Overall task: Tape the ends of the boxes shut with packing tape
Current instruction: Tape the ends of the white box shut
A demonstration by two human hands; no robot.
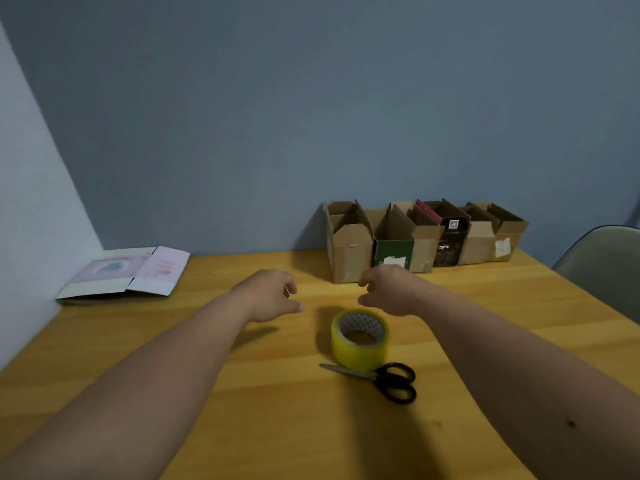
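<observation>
At frame centre, the left grip [273, 296] and right grip [389, 289] hover loosely curled, holding nothing, above the tape roll [360, 339] on the counter [242, 393].

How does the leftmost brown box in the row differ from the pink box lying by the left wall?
The leftmost brown box stands upright with its top flaps open; the pink box lies flattened on the table. The brown box is plain cardboard; the pink one is pale and printed. The brown box stands just beyond the right hand; the pink one lies far left of the left hand. Neither is taped or touched.
</observation>
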